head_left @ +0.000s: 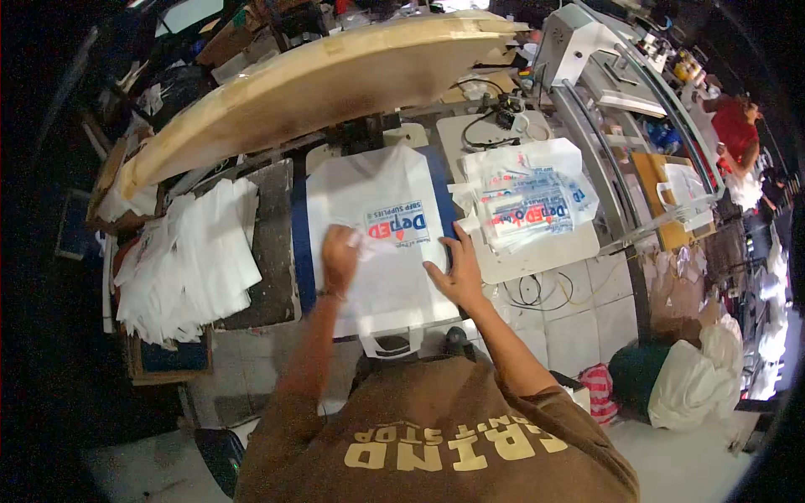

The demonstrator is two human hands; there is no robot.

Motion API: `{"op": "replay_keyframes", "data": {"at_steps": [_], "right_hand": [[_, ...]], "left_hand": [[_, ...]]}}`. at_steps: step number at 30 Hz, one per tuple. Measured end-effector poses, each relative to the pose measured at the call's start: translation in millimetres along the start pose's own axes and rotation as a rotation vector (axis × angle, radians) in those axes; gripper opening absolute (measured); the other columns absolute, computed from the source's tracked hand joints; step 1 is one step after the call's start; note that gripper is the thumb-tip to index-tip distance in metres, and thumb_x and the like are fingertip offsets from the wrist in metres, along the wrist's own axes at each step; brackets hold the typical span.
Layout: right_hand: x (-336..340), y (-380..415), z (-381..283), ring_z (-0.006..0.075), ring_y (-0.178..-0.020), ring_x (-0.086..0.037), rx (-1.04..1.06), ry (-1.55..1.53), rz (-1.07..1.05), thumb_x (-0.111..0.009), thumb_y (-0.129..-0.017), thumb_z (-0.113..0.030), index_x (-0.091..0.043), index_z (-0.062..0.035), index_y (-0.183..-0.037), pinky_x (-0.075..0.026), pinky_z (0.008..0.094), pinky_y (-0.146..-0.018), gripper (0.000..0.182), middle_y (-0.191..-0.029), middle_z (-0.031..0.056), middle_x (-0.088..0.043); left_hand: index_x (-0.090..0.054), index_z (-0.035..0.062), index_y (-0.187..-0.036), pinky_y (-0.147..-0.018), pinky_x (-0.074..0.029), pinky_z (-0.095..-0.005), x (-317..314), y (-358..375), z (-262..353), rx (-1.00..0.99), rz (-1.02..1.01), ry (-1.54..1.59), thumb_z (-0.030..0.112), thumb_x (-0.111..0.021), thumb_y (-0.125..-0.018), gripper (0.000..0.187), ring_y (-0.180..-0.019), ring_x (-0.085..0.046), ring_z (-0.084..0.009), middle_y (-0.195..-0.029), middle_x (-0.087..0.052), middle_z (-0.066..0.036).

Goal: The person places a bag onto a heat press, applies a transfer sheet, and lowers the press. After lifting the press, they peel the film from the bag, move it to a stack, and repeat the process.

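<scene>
A white bag point(369, 293) with a blue and red print lies flat on a blue board point(303, 251) in front of me. My left hand point(342, 258) is closed over the bag's left part, beside the print, on something whitish that I cannot make out. With fingers spread, my right hand point(457, 267) rests on the bag's right edge and holds nothing. Right of the board, several printed white bags point(532, 197) lie in an uneven pile on a pale platen. On the left, a fanned stack of white bags point(189, 260) covers part of a dark board.
A long padded board point(310, 84) stretches across the back. At the right stands a metal-framed machine point(579, 50). Cables point(541, 289) hang over the tiled floor, near white sacks point(696, 377). Another person in red point(736, 130) is at the far right.
</scene>
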State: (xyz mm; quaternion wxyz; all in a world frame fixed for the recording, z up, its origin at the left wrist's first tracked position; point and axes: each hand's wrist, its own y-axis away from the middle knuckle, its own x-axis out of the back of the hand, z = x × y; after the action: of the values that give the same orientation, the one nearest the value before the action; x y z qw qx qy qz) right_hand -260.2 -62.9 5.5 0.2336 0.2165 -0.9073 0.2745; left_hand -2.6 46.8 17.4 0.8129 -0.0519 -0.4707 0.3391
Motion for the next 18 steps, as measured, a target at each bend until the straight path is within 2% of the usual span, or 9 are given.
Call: {"op": "replay_keyframes", "data": {"at_steps": [2,4,8,11,12,13,14,16,18], "right_hand": [[0,1,3,0.0476,-0.134,-0.043,0.025,-0.014,-0.019,-0.081,-0.077,-0.029,-0.052,-0.0017,-0.129,-0.044,0.0485,-0.104,0.065,-0.151,0.0301,-0.035],[0,0,0,0.0479,-0.135,-0.041,-0.01,-0.034,-0.008,-0.082,-0.077,-0.029,-0.049,-0.0012,-0.134,-0.044,0.0486,-0.105,0.071,-0.152,0.0311,-0.032],[-3,0,4,0.0508,-0.135,-0.041,0.03,-0.016,0.074,-0.081,-0.078,-0.033,-0.035,-0.0019,-0.147,-0.042,0.0502,-0.107,0.089,-0.154,0.0333,-0.026],[-2,2,3,0.0489,-0.139,-0.036,-0.077,-0.045,0.021,-0.082,-0.076,-0.031,-0.037,-0.0001,-0.146,-0.042,0.0497,-0.108,0.089,-0.154,0.0332,-0.026],[-1,3,4,0.0489,-0.139,-0.036,-0.079,-0.045,0.014,-0.082,-0.076,-0.031,-0.037,-0.0001,-0.146,-0.042,0.0497,-0.108,0.089,-0.154,0.0332,-0.026],[-2,2,3,0.0488,-0.139,-0.036,-0.074,-0.037,0.0,-0.082,-0.076,-0.031,-0.037,-0.0006,-0.147,-0.041,0.0501,-0.108,0.09,-0.153,0.0329,-0.027],[-3,1,4,0.0487,-0.139,-0.037,-0.069,-0.029,-0.01,-0.082,-0.076,-0.031,-0.036,-0.0011,-0.148,-0.041,0.0505,-0.108,0.091,-0.153,0.0326,-0.028],[-3,3,5,0.0478,-0.138,-0.038,-0.056,0.015,-0.033,-0.082,-0.076,-0.032,-0.036,-0.0016,-0.148,-0.041,0.05,-0.109,0.091,-0.153,0.0317,-0.03],[-4,4,7,0.047,-0.138,-0.038,-0.04,0.061,-0.051,-0.082,-0.076,-0.032,-0.037,-0.002,-0.148,-0.041,0.0495,-0.109,0.09,-0.152,0.0308,-0.032]], "left_hand": [[-0.068,-0.0005,-0.093,-0.086,-0.05,-0.0435,-11,-22,-1,-0.01,0.124,-0.024,0.0,-0.07,-0.075,0.018,-0.094,-0.062,-0.0361,-0.095,-0.065,-0.019],[-0.068,-0.0006,-0.094,-0.088,-0.051,-0.0426,-46,-36,20,-0.184,0.241,0.048,-0.003,-0.069,-0.072,0.022,-0.097,-0.062,-0.0367,-0.098,-0.065,-0.018],[-0.07,0.0035,-0.096,-0.094,-0.05,-0.0436,-89,-14,97,-0.217,-0.006,0.075,-0.004,-0.068,-0.071,0.026,-0.104,-0.062,-0.0363,-0.11,-0.065,-0.016],[-0.07,0.0052,-0.096,-0.094,-0.05,-0.0427,-60,20,58,-0.222,0.007,0.139,-0.004,-0.069,-0.071,0.027,-0.105,-0.062,-0.0355,-0.11,-0.065,-0.016],[-0.071,0.0062,-0.096,-0.092,-0.051,-0.0423,-48,30,21,-0.211,-0.041,-0.038,-0.003,-0.07,-0.075,0.024,-0.101,-0.063,-0.0312,-0.105,-0.067,-0.012],[-0.069,0.0076,-0.092,-0.087,-0.053,-0.0413,-47,42,-20,0.039,-0.004,0.733,-0.002,-0.072,-0.079,0.017,-0.094,-0.064,-0.0257,-0.095,-0.066,-0.006],[-0.069,0.0076,-0.092,-0.087,-0.053,-0.0413,-25,32,-35,0.038,-0.006,0.73,-0.002,-0.072,-0.079,0.017,-0.094,-0.064,-0.0257,-0.095,-0.066,-0.006],[-0.059,0.0046,-0.075,-0.071,-0.051,-0.0379,15,4,-43,-0.177,0.131,-0.035,0.004,-0.066,-0.081,0.009,-0.078,-0.059,-0.0295,-0.081,-0.06,-0.009],[-0.063,0.003,-0.079,-0.074,-0.051,-0.0407,-2,-17,-20,-0.121,0.076,0.011,0.003,-0.068,-0.074,0.007,-0.084,-0.06,-0.0345,-0.085,-0.062,-0.014]]}}
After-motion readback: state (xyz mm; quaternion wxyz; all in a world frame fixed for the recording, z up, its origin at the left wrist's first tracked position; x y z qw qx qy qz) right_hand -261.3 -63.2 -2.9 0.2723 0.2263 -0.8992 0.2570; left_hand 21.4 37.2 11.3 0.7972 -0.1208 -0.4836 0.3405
